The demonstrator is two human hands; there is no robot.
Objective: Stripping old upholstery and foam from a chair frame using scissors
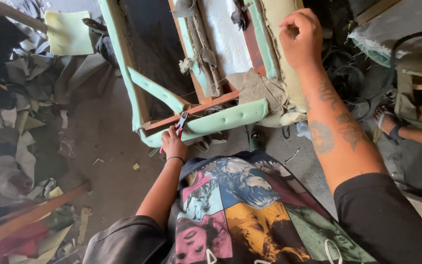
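Scraps (10, 146) heaped at 9 o'clock. Left hand (173, 143) closed round red-handled pliers (179, 122), jaws at wooden rail (196, 109) of green frame (206, 124), centre. Right hand (300, 38) at 1 o'clock fisted on foam edge (279, 14). Sandalled foot (386, 122) at 3 o'clock.

Around you lies a dusty grey concrete floor (108, 161), littered with small scraps. To your left, a heap of torn fabric offcuts (10, 122) spreads beside a pale yellow foam sheet (67, 32) and a reddish wooden slat (30, 215). Tangled black cables (343, 68) sit in shadow at upper right; daylight brightens the floor.
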